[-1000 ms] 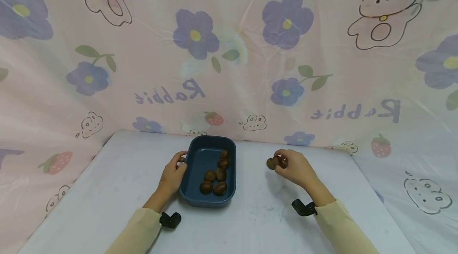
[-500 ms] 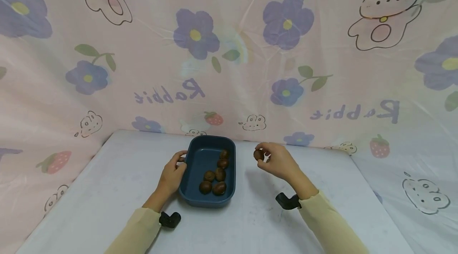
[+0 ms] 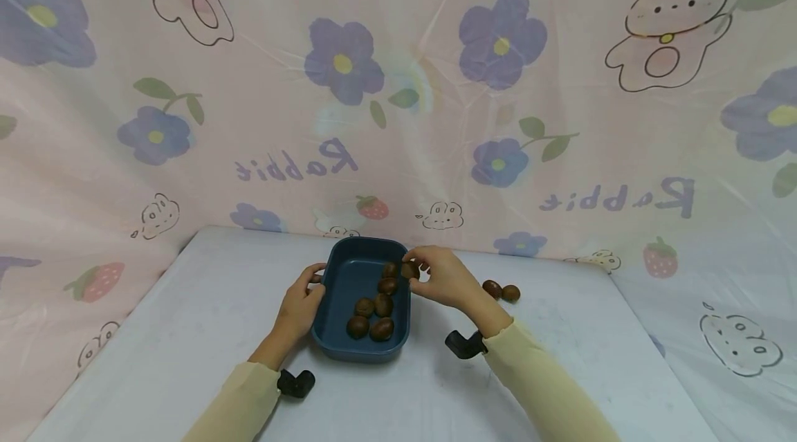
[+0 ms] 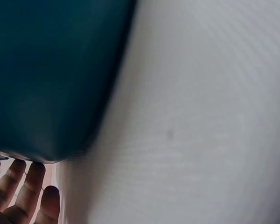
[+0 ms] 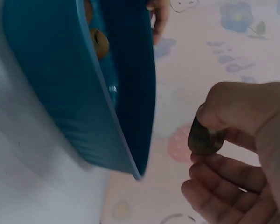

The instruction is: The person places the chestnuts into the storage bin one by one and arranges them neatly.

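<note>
A deep blue rectangular box (image 3: 336,293) with several brown chestnuts (image 3: 382,328) along its right and near parts stands on the table. My left hand (image 3: 300,304) rests against its left wall. In the left wrist view, the fingertips (image 4: 36,170) lie along the outside of the box. My right hand (image 3: 445,281) is at the right rim and pinches a chestnut (image 5: 205,140) between thumb and fingers. The other fingers spread loosely below it in the right wrist view. In the head view this chestnut overlaps the rim.
Two chestnuts (image 3: 501,290) lie close together on the white table (image 3: 560,331), right of my right hand. A curtain (image 3: 423,151) with flowers and rabbits hangs behind the table's far edge. Each wrist carries a black camera mount (image 3: 465,344).
My right hand has lifted a chestnut from the small group at right and carried it left to the box's rim. Two chestnuts there have come into sight. The left hand and box have stayed put.
</note>
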`<state>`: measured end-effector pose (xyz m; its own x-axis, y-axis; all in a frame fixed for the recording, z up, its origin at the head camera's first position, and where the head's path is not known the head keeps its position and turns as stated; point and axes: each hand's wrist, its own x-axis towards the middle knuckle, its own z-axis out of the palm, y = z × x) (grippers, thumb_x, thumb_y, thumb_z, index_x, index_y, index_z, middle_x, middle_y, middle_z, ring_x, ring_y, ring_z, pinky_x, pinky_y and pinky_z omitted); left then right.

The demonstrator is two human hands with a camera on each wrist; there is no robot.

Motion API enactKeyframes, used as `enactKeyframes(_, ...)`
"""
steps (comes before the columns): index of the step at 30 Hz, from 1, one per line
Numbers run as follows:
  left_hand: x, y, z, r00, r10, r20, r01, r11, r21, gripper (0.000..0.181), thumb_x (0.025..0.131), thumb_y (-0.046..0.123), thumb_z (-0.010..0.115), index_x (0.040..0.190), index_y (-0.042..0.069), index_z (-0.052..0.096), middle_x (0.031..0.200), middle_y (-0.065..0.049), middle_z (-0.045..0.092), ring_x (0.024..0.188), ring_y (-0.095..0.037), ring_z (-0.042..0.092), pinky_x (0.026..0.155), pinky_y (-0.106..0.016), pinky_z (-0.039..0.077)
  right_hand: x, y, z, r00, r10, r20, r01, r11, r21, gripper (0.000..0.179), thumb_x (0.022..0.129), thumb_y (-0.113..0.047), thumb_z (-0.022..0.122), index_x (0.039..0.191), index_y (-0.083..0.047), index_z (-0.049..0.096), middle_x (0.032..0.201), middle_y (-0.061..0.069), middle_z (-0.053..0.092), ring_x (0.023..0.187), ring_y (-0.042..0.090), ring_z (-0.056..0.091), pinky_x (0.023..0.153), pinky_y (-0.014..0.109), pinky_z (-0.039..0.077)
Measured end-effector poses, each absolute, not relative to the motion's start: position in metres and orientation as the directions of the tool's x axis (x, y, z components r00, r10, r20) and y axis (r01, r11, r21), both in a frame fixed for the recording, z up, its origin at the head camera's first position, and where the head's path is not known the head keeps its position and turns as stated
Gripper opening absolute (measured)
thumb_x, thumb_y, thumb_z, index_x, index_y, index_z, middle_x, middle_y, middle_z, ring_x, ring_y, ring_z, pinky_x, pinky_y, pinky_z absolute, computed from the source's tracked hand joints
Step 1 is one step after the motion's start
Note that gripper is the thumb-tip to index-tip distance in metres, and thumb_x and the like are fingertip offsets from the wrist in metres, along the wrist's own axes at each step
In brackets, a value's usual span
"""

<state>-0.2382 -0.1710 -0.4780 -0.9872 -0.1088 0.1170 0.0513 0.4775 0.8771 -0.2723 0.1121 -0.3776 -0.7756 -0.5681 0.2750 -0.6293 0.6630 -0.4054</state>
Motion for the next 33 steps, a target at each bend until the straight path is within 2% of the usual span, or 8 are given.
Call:
enactKeyframes(7, -0.238, -0.171, -0.478, -0.985, -0.114, 0.126, 0.057, 0.474, 0.878, 0.044, 0.093, 0.018, 0.043, 0.137, 0.019, 0.049, 0.122, -0.011, 0.061, 0.086, -0.020, 0.060, 0.073, -0.031, 0.044, -0.282, 0.091, -0.393, -0.737, -0.649, 0.187, -0.654, 0.617, -0.437, 0.034, 0.080, -0.014, 0.070, 0.114, -0.011, 0.067, 0.094, -0.003, 0.066, 0.086, 0.018, 0.060, 0.076, 0.030, 0.049)
enactKeyframes(11, -0.239, -0.172, -0.480, -0.985, -0.115, 0.129, 0.061, 0.467, 0.882, 0.044, 0.093, 0.017, 0.044, 0.137, 0.019, 0.049, 0.121, -0.011, 0.062, 0.084, -0.019, 0.060, 0.072, -0.031, 0.044, -0.290, 0.082, -0.403, -0.737, -0.661, 0.141, -0.653, 0.644, -0.398, 0.034, 0.080, -0.015, 0.071, 0.114, -0.013, 0.067, 0.100, -0.003, 0.066, 0.086, 0.011, 0.057, 0.078, 0.028, 0.049)
enactKeyframes(26, -0.239, -0.171, -0.480, -0.987, -0.112, 0.117, 0.052, 0.465, 0.884, 0.045, 0.093, 0.018, 0.045, 0.137, 0.021, 0.049, 0.121, -0.010, 0.061, 0.084, -0.018, 0.060, 0.073, -0.031, 0.044, -0.311, 0.061, -0.426, -0.694, -0.713, 0.099, -0.693, 0.626, -0.357, 0.035, 0.082, -0.016, 0.070, 0.117, -0.015, 0.067, 0.107, -0.001, 0.066, 0.098, 0.012, 0.056, 0.090, 0.032, 0.049)
enactKeyframes(33, -0.238, -0.171, -0.477, -0.988, -0.112, 0.108, 0.045, 0.460, 0.887, 0.044, 0.093, 0.018, 0.045, 0.137, 0.022, 0.049, 0.121, -0.009, 0.061, 0.083, -0.019, 0.059, 0.073, -0.031, 0.044, -0.319, 0.053, -0.431, -0.683, -0.724, 0.098, -0.705, 0.618, -0.348, 0.033, 0.084, -0.017, 0.069, 0.117, -0.016, 0.067, 0.109, 0.000, 0.067, 0.100, 0.014, 0.056, 0.089, 0.032, 0.048)
